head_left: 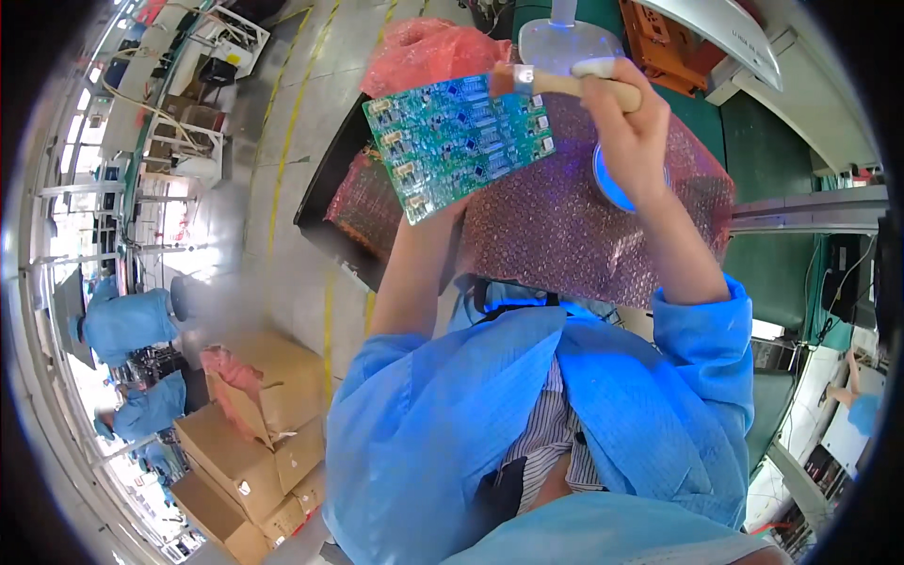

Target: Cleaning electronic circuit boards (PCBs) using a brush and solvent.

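A: Where's the board?

B: Green circuit board is sitting at 12 o'clock, tilted, populated face showing. Left forearm is coming up under it; left hand is hiding behind, so can't tell how the fingers are gripping.

A: Other side?

B: Right hand, between 1 and 2 o'clock, is closing its fingers round a wooden-handled brush. Bristles are pointing to 9, overlapping the board's upper edge at its 1 o'clock. Can't tell if they're touching.

A: Tips for doing it well?

B: My take: be using bristle tips only, light strokes, metal ferrule off the parts. Be bracing the board by its edges so it isn't flexing, and be tilting it to catch light.

A: Counts?

B: One board, one brush. On the board I'm counting four dark square chips, three white connectors along the 3 o'clock edge. One blue-glowing ring at 2, hiding partly behind the right wrist. One red bubble-wrap heap at 12, beyond the board. Cardboard boxes at 8: overlapping, at least three. Co-workers in blue near 9: at least two are showing.
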`<state>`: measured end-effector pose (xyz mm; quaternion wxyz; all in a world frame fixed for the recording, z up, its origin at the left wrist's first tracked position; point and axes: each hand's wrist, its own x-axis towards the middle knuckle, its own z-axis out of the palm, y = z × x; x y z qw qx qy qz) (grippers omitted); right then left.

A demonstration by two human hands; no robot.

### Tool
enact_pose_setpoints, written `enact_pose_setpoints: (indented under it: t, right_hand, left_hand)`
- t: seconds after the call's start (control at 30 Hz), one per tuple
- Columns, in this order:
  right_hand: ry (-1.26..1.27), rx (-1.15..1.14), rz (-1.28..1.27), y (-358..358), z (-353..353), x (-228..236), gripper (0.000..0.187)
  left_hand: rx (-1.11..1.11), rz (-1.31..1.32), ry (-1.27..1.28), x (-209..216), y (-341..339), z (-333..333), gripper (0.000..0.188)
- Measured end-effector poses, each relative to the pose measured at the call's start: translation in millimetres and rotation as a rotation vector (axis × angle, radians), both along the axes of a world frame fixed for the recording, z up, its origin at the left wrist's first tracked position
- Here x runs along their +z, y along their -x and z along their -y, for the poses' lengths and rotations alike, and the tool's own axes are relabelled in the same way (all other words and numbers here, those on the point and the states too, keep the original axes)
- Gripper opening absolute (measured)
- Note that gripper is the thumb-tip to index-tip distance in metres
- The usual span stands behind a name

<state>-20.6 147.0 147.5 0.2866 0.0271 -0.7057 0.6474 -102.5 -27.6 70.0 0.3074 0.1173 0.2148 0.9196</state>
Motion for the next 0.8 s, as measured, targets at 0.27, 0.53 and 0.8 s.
enact_pose_setpoints:
  t: [0.27, 0.53, 0.8]
  right_hand:
    - [-0.065, -0.041, -0.027, 9.1, 2.6, 1.2, 0.014]
    - [0.062, 0.004, -0.092, -6.3, 17.5, 5.2, 0.014]
    - [0.184, 0.011, -0.124, -8.6, 18.7, 12.3, 0.014]
  left_hand:
    - [-0.092, 0.047, -0.128, -3.8, 3.1, 2.2, 0.046]
    - [-0.06, -0.007, 0.001, -8.5, 5.5, 4.6, 0.042]
    - [-0.092, -0.038, 0.014, 0.7, 3.8, -2.7, 0.043]
